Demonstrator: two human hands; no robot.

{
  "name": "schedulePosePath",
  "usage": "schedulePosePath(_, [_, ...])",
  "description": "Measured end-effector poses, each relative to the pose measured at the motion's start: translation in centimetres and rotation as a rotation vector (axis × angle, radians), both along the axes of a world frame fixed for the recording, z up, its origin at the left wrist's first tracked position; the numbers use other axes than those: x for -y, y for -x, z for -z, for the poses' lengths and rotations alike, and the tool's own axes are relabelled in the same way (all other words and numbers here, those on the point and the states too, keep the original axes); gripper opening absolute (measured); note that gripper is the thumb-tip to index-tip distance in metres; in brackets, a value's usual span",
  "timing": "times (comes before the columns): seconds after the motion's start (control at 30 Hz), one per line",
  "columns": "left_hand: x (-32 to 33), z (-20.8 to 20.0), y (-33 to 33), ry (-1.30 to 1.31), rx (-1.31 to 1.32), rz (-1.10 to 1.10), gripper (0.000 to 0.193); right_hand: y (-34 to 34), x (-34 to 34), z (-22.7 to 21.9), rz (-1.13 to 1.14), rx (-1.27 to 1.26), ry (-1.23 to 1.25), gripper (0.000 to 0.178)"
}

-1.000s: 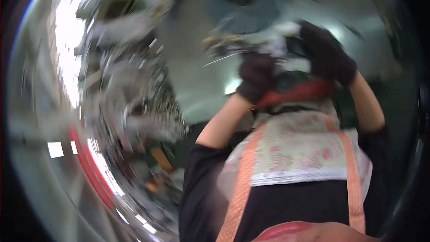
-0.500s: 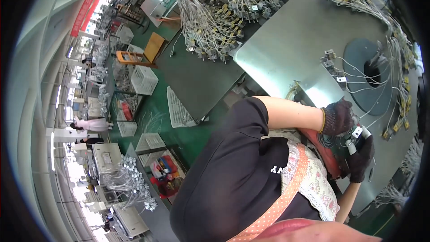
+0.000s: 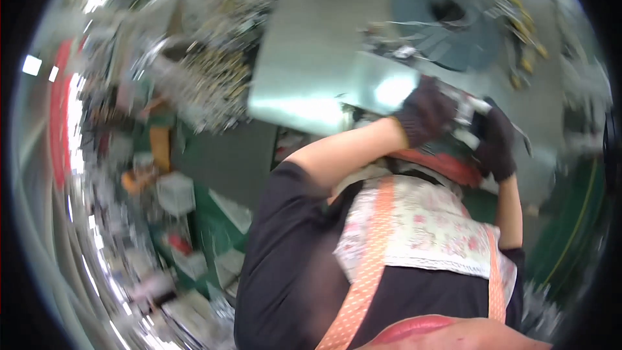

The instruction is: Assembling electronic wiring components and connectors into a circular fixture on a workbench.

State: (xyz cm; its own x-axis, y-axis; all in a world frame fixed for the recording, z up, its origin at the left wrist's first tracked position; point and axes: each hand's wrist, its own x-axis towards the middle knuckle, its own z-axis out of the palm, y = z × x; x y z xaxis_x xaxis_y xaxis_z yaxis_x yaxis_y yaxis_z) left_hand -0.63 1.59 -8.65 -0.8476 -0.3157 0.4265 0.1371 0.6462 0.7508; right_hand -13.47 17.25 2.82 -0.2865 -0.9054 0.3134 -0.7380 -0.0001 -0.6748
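Indoors, a broad metal counter (image 3: 311, 39) spreads before a seated-looking worker, its smooth grey surface throwing back white glare. On it lies a round, flat, blue-grey disc (image 3: 476, 45) with a dark hole at its middle and pale wires trailing across. Nearer the body hangs an apron (image 3: 434, 223) of soft floral cloth with a scalloped white edge and orange dotted straps (image 3: 372, 240), and above its upper edge curves a red band (image 3: 447, 167), its material unclear. The left hand (image 3: 427, 111) and right hand (image 3: 497, 142), in dark gloves, knitted by the look of them, face each other with fingers bent inward, apparently pinching one piece between them; blur hides which fingertips bear on it. Right of the disc, yellow-ended cables (image 3: 521, 26) lie in a loose, thin-stranded bunch; left of it sits a cluster of small, boxy connectors (image 3: 402, 50). Smallest is the pale, silvery piece (image 3: 464, 111) between the two hands, just above the counter's near edge, its exact shape smeared. Good handling here would probably mean one hand steadying the piece while the other works with light, precise fingertip pressure, wrists low and loose wires kept clear of the grip.
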Motion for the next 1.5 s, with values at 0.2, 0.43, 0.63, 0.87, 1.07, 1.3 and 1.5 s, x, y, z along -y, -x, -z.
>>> schedulePosePath(0.2, [0.5,-8.2,-1.1,0.555,0.115,0.046,0.025,2.3,-2.9,0.1,-0.013,0.758,-0.032,0.064])
schedulePosePath(0.43, [0.6,-9.3,0.0,0.188,0.241,0.176,0.050,6.2,-7.0,0.3,0.009,1.417,0.426,0.081])
schedulePosePath(0.63, [10.6,-10.0,6.4,0.234,0.760,0.253,0.043,1.4,-0.7,-3.1,-0.085,0.632,-0.132,0.047])
schedulePosePath(0.87, [17.1,-5.1,4.3,0.970,0.724,0.057,0.031,-0.7,4.5,-0.9,-0.164,-0.565,-0.503,0.029])
schedulePosePath(1.07, [13.6,-8.6,0.6,0.836,0.236,-0.147,0.033,-3.3,3.8,-0.8,0.044,-0.614,-0.551,0.033])
schedulePosePath(1.3, [10.4,-9.0,-1.6,0.785,0.111,-0.187,0.037,-3.1,3.4,1.4,0.084,-0.548,-0.430,0.026])
schedulePosePath(1.5, [6.0,-9.1,-1.2,0.740,0.046,0.147,0.025,-5.2,2.3,5.0,0.279,-0.311,-0.152,0.067])
